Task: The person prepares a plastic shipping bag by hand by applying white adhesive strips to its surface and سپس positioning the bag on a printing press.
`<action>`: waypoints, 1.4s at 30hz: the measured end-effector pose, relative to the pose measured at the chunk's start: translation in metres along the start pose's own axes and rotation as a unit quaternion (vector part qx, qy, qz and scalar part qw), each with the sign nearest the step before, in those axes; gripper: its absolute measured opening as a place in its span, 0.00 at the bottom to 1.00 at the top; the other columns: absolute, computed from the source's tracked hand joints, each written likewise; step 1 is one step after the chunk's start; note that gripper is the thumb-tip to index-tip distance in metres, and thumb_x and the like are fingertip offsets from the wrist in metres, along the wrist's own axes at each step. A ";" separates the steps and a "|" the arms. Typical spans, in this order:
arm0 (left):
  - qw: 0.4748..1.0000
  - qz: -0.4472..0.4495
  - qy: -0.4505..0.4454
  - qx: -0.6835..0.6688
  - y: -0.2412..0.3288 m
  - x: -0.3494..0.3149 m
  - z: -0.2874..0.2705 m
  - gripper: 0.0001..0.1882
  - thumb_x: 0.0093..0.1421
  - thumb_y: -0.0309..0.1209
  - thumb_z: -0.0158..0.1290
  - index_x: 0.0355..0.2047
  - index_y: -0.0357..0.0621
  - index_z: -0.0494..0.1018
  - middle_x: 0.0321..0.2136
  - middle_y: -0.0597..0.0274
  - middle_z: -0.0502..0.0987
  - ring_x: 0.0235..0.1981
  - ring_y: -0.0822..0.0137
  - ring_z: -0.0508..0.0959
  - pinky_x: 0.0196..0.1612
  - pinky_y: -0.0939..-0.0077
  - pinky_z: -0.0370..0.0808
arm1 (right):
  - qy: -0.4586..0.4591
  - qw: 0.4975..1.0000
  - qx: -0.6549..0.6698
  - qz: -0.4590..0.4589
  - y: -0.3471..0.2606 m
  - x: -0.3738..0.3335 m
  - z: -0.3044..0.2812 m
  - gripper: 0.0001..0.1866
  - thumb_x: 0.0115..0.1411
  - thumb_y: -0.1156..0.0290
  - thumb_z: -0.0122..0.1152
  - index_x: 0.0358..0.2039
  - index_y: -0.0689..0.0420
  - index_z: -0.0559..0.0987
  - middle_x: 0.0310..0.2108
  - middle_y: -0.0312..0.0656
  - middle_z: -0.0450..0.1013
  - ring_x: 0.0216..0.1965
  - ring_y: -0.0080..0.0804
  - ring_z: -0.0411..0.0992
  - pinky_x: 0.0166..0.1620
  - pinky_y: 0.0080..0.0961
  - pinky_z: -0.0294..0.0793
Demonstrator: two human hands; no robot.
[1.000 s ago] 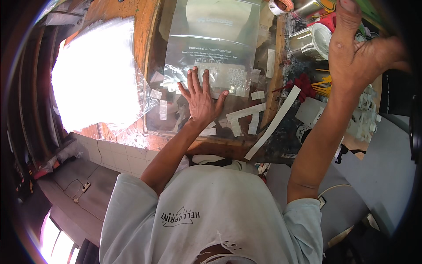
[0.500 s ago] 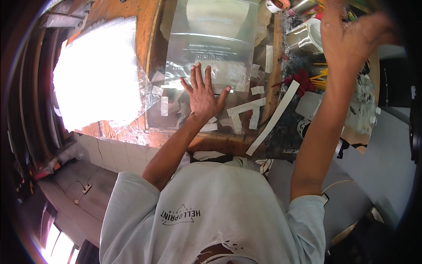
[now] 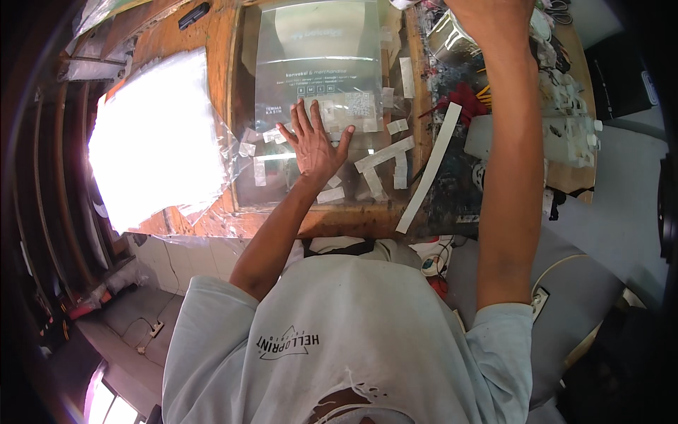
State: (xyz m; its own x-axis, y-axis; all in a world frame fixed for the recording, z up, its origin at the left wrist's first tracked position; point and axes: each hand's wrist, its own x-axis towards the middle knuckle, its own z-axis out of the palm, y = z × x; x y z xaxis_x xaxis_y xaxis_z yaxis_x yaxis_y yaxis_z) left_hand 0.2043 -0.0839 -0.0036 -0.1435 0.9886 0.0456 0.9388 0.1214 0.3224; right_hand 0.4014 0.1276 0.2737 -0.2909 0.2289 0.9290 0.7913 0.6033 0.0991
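My left hand (image 3: 314, 145) lies flat with its fingers spread, pressing the lower edge of a clear plastic bag (image 3: 318, 42) with white print. The bag is spread over a glass panel set in a wooden table (image 3: 339, 225). Several short pieces of pale tape (image 3: 385, 154) are stuck on the panel around that hand. At the top right edge, my right hand (image 3: 491, 18) reaches away from me over a paint-smeared clear container (image 3: 448, 39). Its fingers are cut off by the picture's edge, so whether it holds anything is hidden.
To the left lies a bright, overexposed stack of clear plastic sheets (image 3: 155, 134). A long white strip (image 3: 432, 166) rests along the table's right side, near a dark red cloth (image 3: 465, 100). A small black object (image 3: 193, 15) sits at the far left.
My right hand has shifted left and farther away, so its fingers have left the picture. My left hand stays flat on the bag. The whole view has shifted slightly.
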 end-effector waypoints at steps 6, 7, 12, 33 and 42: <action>1.000 -0.007 -0.003 0.018 -0.001 0.000 0.000 0.53 0.64 0.68 0.47 0.73 0.36 0.51 0.74 0.37 0.48 0.77 0.42 0.41 0.74 0.29 0.28 | -0.052 0.998 0.013 0.030 -0.015 0.004 -0.018 0.46 0.61 0.60 0.72 0.74 0.48 0.56 0.70 0.59 0.48 0.71 0.63 0.51 0.71 0.59 0.58; 1.000 -0.006 -0.003 0.017 0.000 0.000 0.000 0.53 0.64 0.68 0.47 0.73 0.36 0.51 0.74 0.37 0.48 0.77 0.42 0.41 0.74 0.29 0.29 | -0.054 0.998 0.002 0.023 -0.015 0.005 -0.019 0.46 0.61 0.61 0.72 0.74 0.48 0.56 0.71 0.59 0.48 0.71 0.62 0.51 0.71 0.59 0.58; 0.999 -0.010 -0.030 0.024 0.002 0.000 -0.005 0.54 0.67 0.68 0.43 0.75 0.33 0.49 0.75 0.36 0.45 0.78 0.42 0.37 0.73 0.29 0.29 | -0.042 0.998 0.021 0.033 -0.012 -0.001 -0.011 0.46 0.60 0.63 0.73 0.74 0.49 0.56 0.71 0.58 0.48 0.72 0.61 0.49 0.72 0.57 0.57; 0.998 0.053 -0.008 -0.040 -0.006 -0.004 -0.002 0.40 0.71 0.54 0.45 0.72 0.36 0.56 0.75 0.37 0.48 0.77 0.37 0.42 0.75 0.30 0.36 | -0.112 0.992 0.004 0.056 -0.033 0.004 -0.027 0.45 0.62 0.55 0.73 0.71 0.55 0.58 0.68 0.61 0.43 0.69 0.58 0.51 0.63 0.46 0.74; 0.997 0.039 -0.021 -0.056 -0.005 -0.002 -0.005 0.42 0.71 0.55 0.45 0.73 0.36 0.55 0.75 0.38 0.46 0.77 0.39 0.40 0.75 0.31 0.35 | -0.108 0.994 0.004 0.026 -0.025 -0.002 -0.027 0.46 0.63 0.54 0.72 0.72 0.57 0.56 0.68 0.63 0.42 0.70 0.61 0.49 0.68 0.51 0.67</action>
State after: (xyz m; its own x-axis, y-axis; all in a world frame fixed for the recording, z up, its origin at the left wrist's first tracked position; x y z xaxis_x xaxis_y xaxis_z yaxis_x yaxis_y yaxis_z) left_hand 0.1980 -0.0869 -0.0009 -0.0557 0.9978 0.0367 0.9056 0.0350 0.4227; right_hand 0.3966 0.0911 0.2791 -0.3584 0.4185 0.8345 0.8044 0.5921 0.0486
